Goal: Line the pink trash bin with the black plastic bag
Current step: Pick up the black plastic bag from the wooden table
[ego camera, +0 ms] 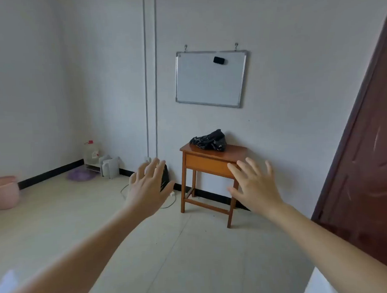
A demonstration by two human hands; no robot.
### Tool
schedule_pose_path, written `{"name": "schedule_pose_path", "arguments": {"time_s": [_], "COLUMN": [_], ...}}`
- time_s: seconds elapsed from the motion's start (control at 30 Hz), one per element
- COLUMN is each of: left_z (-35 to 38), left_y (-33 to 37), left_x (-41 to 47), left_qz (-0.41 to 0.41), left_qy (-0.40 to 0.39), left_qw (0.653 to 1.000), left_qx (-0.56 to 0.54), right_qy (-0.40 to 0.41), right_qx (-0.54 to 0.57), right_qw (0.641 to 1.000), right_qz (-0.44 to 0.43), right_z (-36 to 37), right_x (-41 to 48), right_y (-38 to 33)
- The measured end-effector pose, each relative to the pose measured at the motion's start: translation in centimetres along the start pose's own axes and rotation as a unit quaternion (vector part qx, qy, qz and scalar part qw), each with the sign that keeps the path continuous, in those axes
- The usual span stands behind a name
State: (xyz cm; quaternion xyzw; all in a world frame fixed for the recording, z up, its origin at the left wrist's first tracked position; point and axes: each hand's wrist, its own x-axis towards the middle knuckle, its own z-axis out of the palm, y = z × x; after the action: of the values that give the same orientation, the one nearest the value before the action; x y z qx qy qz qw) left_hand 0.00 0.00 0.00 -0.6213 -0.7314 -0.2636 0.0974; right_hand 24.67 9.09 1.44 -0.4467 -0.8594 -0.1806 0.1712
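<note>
A crumpled black plastic bag lies on top of a small wooden table against the far wall. The pink trash bin stands on the floor at the far left edge, partly cut off by the frame. My left hand is stretched forward with fingers spread and nothing in it, left of the table. My right hand is also held out with fingers apart and empty, in front of the table's right legs. Both hands are well short of the bag and far from the bin.
A whiteboard with a black eraser hangs above the table. A dark brown door stands at the right. By the left wall sit a water jug, white racks, a purple item and a cable on the tiled floor.
</note>
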Motion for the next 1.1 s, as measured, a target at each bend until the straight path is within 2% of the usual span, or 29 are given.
{"name": "schedule_pose_path", "arguments": {"time_s": [0.17,0.5,0.63,0.73,0.83,1.1], "left_z": [4.4,10.7,14.9,18.8,21.7,28.5], "left_y": [-2.0,-5.0,-2.7,-0.5,1.5,7.1], "left_x": [4.0,19.0,25.2,28.4,32.5,42.6], "left_qz": [-0.026,-0.023,0.011,0.040,0.058,0.029], "left_qy": [-0.044,-0.021,-0.036,-0.064,-0.066,-0.042], "left_qw": [0.999,0.999,0.999,0.996,0.995,0.996], "left_qx": [0.004,-0.013,-0.037,-0.047,-0.048,-0.066], "right_qy": [-0.059,-0.013,-0.013,-0.061,-0.075,-0.085], "right_qx": [-0.011,-0.021,-0.020,-0.035,-0.036,-0.028], "right_qw": [0.998,1.000,0.999,0.997,0.995,0.996], "right_qz": [-0.015,-0.001,0.038,0.036,0.050,0.021], "right_z": [5.4,10.1,11.6,14.2,16.4,21.0], "right_x": [3.9,15.7,19.3,20.4,22.1,28.8], "right_y": [1.3,6.9,10.2,13.2,16.9,28.0]}}
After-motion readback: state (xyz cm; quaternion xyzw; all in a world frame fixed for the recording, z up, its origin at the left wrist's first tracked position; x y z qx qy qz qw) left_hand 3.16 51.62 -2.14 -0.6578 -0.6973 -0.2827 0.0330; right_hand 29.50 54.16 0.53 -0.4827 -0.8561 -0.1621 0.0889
